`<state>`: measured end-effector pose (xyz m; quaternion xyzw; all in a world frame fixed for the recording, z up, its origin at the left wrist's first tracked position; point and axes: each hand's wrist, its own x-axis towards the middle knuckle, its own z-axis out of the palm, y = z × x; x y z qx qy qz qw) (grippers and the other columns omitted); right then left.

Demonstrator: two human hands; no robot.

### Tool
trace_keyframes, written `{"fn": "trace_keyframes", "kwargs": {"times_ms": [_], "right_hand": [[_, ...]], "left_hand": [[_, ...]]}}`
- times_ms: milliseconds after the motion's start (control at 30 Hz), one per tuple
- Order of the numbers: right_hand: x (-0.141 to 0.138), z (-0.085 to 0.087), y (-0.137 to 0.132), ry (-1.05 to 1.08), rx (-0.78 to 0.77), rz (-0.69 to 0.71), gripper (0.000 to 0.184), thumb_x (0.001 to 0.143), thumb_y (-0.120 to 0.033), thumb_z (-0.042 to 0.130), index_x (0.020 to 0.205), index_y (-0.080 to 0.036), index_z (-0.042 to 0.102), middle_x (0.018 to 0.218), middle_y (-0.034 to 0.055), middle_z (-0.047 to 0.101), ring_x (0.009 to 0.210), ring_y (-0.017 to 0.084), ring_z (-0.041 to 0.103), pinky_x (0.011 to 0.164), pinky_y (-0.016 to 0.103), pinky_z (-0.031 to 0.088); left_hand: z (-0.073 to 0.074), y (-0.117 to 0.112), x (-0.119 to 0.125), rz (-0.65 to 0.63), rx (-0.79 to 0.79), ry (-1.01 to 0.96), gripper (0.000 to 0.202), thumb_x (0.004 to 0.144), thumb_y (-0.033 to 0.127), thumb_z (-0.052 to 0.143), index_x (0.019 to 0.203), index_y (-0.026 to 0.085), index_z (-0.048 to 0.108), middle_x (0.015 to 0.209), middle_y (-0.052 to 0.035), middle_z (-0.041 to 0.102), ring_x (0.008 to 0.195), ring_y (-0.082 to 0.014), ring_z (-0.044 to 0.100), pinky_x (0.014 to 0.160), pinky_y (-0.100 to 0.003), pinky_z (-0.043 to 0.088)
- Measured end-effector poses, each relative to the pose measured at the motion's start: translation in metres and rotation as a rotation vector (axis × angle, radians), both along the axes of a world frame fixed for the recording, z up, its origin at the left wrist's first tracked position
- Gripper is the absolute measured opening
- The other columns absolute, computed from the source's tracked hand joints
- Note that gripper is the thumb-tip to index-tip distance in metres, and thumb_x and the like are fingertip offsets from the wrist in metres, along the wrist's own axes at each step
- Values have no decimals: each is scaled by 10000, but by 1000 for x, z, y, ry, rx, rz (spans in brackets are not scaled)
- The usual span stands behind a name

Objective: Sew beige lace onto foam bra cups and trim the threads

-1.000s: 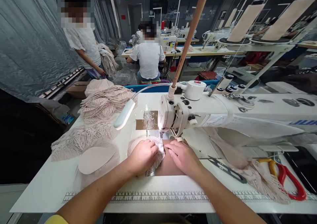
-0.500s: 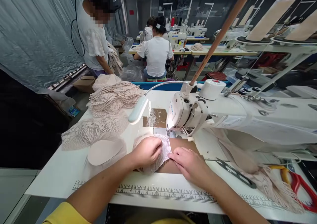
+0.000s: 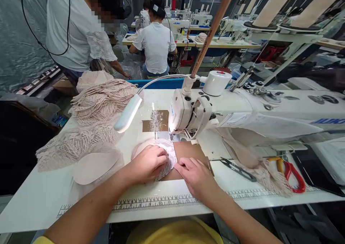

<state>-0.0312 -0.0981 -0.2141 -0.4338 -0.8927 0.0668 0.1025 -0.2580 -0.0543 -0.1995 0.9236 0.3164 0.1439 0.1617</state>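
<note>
A rounded beige and white lace fabric piece (image 3: 170,157) lies under the sewing machine's lamp light, its far edge close to the needle area of the white sewing machine (image 3: 180,111). My left hand (image 3: 151,161) rests on its left part, fingers curled and closed on the cloth. At the right edge of the lace, my right hand (image 3: 194,172) pinches the border between thumb and forefinger. Beneath the right hand is a brown board (image 3: 188,150) on the machine bed. The stitching point itself is hidden by the machine head.
Stacked lace pieces (image 3: 105,100) and a smooth beige pad (image 3: 95,167) lie at left. Thread snips (image 3: 238,169), crumpled lace (image 3: 272,175) and red-handled scissors (image 3: 295,177) are at right. A lamp (image 3: 128,113) overhangs the table. One person (image 3: 72,32) leans beyond the stack; another (image 3: 156,46) sits ahead.
The view has shifted, so the table's contents sit further left in the picture. Both hands stay on the lace piece. The standing person at left has bent lower, one arm reaching down.
</note>
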Motion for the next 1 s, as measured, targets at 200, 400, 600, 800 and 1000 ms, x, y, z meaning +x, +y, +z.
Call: {"fn": "trace_keyframes", "kwargs": {"times_ms": [200,400,600,800,1000], "right_hand": [[3,-6,-3,95,40,19,489,732,26,445,1144,-195,590,918,42,604,770,182,440,686,297,288],[3,-6,-2,135,43,26,463,737,23,437,1117,-183,605,902,36,607,756,179,432,671,300,289],[3,-6,-2,121,19,20,467,741,22,439,1121,-195,602,911,35,603,775,179,444,684,303,303],[7,0,-1,114,-21,23,447,769,17,437,1116,-212,602,931,38,605,805,176,467,694,296,321],[10,0,6,93,-22,-3,480,797,20,409,1187,-197,585,901,51,592,765,173,457,677,290,334]], "left_hand": [[-5,-5,8,-32,99,39,251,946,252,445,1118,209,623,981,-77,596,843,-189,498,746,-324,383],[-5,-8,10,-31,122,121,260,945,234,448,1160,208,593,971,-73,573,830,-189,479,737,-320,364],[-5,-7,9,-12,160,203,293,933,239,464,1210,231,559,956,-68,562,833,-201,484,740,-328,344],[-8,-8,9,-21,190,244,328,918,227,466,1240,215,528,971,-83,558,842,-211,487,725,-333,335],[-7,-9,10,-22,183,237,349,903,203,480,1249,217,524,974,-83,561,844,-221,494,728,-347,355]]}}
